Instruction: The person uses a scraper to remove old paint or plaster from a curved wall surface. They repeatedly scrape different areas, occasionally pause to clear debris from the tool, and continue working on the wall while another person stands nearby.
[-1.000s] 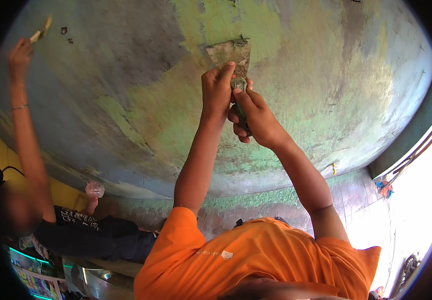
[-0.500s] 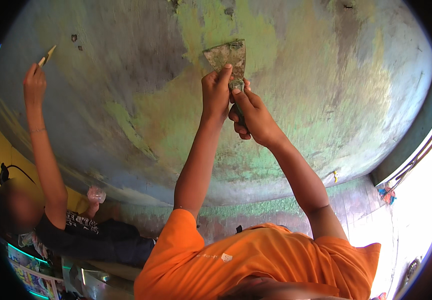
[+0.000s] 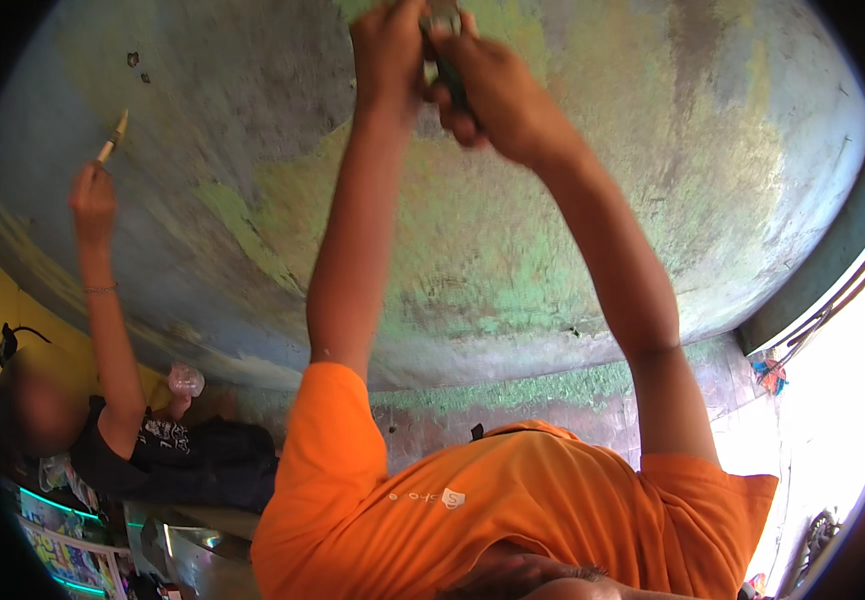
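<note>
Head view: since the earlier frames both my arms have gone higher up the patchy green-grey wall (image 3: 512, 260), so my left hand (image 3: 389, 50) and right hand (image 3: 487, 95) now sit at the top edge. The scraper (image 3: 444, 30) is mostly cut off there, pinched between both closed hands, its dark handle in my right fist. At far left, a co-worker's raised hand (image 3: 92, 200) holds a brush (image 3: 112, 135) lower than before.

Mottled green-blue wall (image 3: 512, 250) meets mossy ground (image 3: 552, 390).
</note>
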Motion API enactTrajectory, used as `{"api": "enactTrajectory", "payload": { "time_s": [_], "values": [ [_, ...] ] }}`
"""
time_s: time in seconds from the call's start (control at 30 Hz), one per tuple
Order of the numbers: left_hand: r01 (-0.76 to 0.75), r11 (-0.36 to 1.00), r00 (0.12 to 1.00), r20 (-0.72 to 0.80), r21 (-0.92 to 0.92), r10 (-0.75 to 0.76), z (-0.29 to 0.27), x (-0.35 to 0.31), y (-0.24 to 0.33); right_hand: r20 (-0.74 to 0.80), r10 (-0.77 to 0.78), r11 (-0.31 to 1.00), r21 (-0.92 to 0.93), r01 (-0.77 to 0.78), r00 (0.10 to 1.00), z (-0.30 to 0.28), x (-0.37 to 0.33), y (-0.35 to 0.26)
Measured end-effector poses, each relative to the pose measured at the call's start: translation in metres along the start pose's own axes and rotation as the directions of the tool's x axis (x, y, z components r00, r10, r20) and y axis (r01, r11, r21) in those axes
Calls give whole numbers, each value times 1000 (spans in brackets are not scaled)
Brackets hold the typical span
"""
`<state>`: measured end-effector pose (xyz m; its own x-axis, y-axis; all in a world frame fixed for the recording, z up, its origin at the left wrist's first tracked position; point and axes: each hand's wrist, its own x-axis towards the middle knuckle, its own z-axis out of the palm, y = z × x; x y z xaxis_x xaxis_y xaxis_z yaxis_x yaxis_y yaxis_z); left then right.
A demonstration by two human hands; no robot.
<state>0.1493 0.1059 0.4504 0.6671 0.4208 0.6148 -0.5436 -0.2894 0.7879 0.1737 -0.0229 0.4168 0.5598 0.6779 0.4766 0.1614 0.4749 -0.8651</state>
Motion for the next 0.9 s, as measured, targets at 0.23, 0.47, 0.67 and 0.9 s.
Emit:
{"api": "enactTrajectory", "payload": {
  "time_s": [0.23,0.47,0.67,0.9],
  "values": [
    [32,998,995,-91,48,-28,4,-16,-26,1,138,988,76,-137,990,-6,-9,26],
    [42,995,994,-106,96,-32,-2,-17,-31,28,111,985,132,-114,993,-4,-25,21],
    [48,994,996,-84,103,-39,-6,15,-21,-4,25,973,-231,-26,1000,-8,21,16],
    [130,981,985,135,-146,-110,-16,-15,-47,190,-126,944,-277,176,974,-41,-13,42]
  ]
}}
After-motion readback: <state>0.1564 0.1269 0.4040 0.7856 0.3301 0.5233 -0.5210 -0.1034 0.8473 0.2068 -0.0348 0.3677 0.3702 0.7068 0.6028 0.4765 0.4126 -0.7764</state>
